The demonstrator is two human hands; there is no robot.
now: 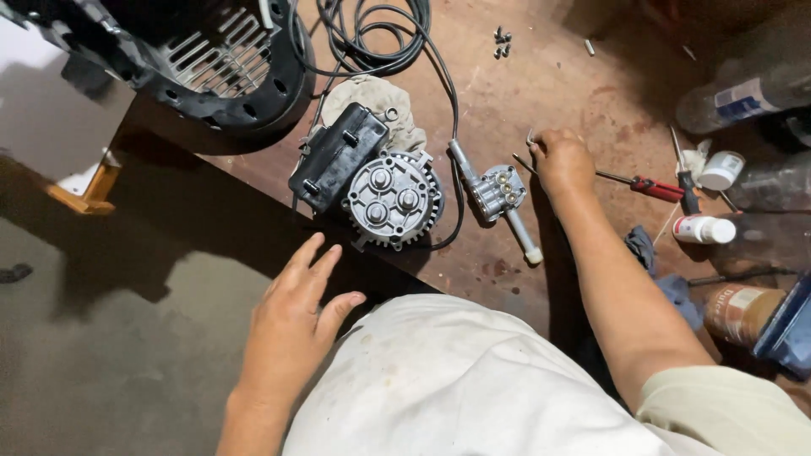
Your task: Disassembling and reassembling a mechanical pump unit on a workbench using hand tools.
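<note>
A grey metal pump head with three round ports (394, 199) lies on a brown worktable (549, 76), joined to a black motor box (336, 155). Right of it lies a small metal valve block with a white-tipped tube (500, 196). My right hand (561, 159) rests on the table beyond that block, its fingers closed on a small bent metal key. My left hand (291, 325) hovers with fingers spread at the table's near edge, just below the pump head, holding nothing.
A black ribbed housing (221, 67) sits at the back left, with a coiled black cable (380, 38) beside it. Several loose screws (502, 42) lie farther back. A red-handled screwdriver (649, 186), small white bottles (705, 228), a can (743, 312) and rags crowd the right.
</note>
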